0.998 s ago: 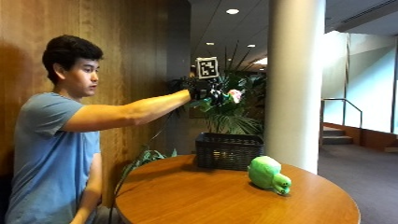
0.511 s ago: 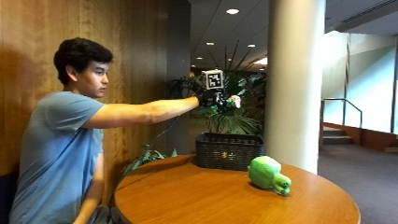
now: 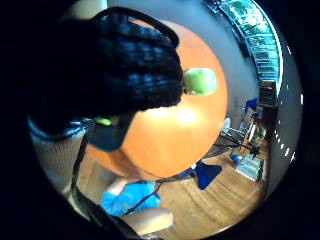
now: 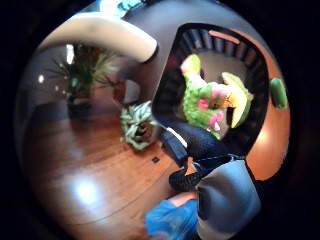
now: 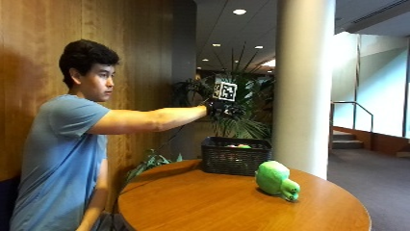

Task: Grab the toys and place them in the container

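Pretty dim indoors, ceiling spotlights plus daylight from the right, glare on the worktop, soft blur, warped palm-view edges.

We see a green plush turtle lying lower right on the table, beside the black basket (a green-pink toy inside).

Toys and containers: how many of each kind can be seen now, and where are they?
Toys in the black basket: 1, a green and pink plush
Toys on the round table: 1, a green plush
Containers: 1, the black basket
Total: 3
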Tool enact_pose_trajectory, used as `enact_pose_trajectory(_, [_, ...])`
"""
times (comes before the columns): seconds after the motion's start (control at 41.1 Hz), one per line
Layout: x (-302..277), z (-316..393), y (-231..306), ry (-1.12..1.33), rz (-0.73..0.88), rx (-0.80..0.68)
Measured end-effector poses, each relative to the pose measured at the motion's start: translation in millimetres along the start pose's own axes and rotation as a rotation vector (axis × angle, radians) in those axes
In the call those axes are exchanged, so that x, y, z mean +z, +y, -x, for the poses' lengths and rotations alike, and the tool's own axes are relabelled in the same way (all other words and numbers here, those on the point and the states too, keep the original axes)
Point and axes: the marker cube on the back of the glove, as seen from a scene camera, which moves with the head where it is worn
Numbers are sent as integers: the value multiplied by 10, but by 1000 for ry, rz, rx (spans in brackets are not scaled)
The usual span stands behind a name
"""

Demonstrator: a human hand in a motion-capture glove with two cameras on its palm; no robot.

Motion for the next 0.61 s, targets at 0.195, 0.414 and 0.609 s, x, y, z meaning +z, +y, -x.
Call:
enact_pose_trajectory(0.195, [-132, -236, 33, 92, -27, -49])
enact_pose_trajectory(0.414, [-242, -92, -340, 171, -56, 157])
enact_pose_trajectory(0.609, [-289, -703, -431, 266, -60, 126])
